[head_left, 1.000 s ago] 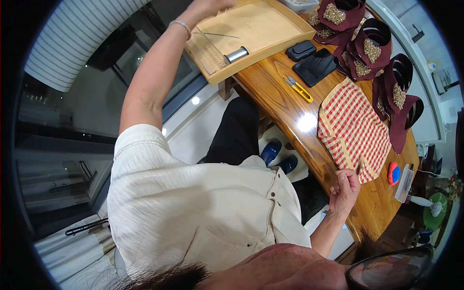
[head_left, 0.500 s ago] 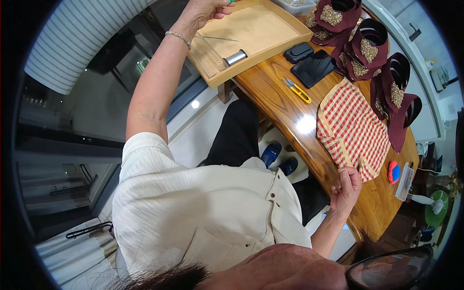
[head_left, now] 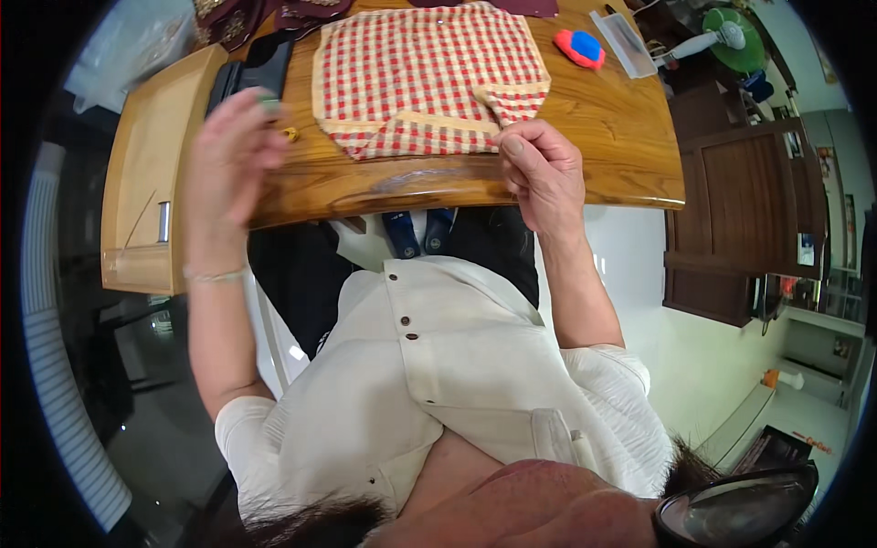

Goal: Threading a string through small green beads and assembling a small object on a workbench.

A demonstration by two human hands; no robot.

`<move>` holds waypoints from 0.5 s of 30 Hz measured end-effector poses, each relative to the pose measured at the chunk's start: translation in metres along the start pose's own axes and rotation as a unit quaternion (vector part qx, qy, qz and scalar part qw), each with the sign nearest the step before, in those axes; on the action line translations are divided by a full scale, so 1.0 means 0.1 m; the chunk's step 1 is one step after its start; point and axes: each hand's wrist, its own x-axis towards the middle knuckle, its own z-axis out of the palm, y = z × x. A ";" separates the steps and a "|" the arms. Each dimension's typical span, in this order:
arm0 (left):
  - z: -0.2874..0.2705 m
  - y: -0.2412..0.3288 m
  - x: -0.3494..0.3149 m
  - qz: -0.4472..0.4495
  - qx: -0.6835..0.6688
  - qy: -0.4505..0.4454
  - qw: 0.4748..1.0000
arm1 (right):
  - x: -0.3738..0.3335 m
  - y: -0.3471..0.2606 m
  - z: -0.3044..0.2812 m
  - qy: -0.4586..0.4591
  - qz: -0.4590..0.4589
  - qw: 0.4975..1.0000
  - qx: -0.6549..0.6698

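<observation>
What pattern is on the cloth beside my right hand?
Red and cream checks; the cloth shows best in the head view.

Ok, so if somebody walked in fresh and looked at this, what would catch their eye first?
Probably the red-and-cream checked cloth, spread across the wooden table with the right hand pinched at its near right edge. Next might be what looks like a red-and-blue pincushion to the cloth's right, bright against the brown wood. On the left, the motion-blurred left hand is raised between the cloth and a pale wooden tray.
</observation>
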 end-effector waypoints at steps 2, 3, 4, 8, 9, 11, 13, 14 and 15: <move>0.57 -0.20 0.07 -0.061 -0.009 -0.084 0.995 | -0.05 -0.08 -0.07 0.043 -0.024 0.997 -0.064; 0.82 -0.27 0.12 -0.091 -0.031 -0.124 0.988 | -0.06 -0.11 -0.10 0.078 -0.045 0.988 -0.129; 1.02 -0.38 0.17 -0.097 -0.060 -0.152 0.982 | -0.05 -0.13 -0.12 0.079 -0.045 0.988 -0.124; 1.58 -0.66 0.23 -0.126 -0.072 -0.190 0.971 | 0.00 -0.15 -0.27 0.102 -0.128 0.975 -0.149; 1.67 -0.71 0.24 -0.136 -0.063 -0.205 0.967 | 0.01 -0.14 -0.32 0.103 -0.133 0.973 -0.158; 1.78 -0.77 0.25 -0.143 -0.057 -0.222 0.963 | 0.00 -0.11 -0.40 0.099 -0.130 0.971 -0.175; 1.90 -0.84 0.29 -0.159 -0.051 -0.229 0.959 | 0.03 -0.12 -0.48 0.102 -0.129 0.968 -0.188; 1.96 -0.85 0.31 -0.162 -0.056 -0.235 0.957 | 0.05 -0.12 -0.50 0.098 -0.128 0.970 -0.184; 2.00 -0.84 0.33 -0.164 -0.053 -0.237 0.956 | 0.06 -0.13 -0.53 0.092 -0.125 0.972 -0.177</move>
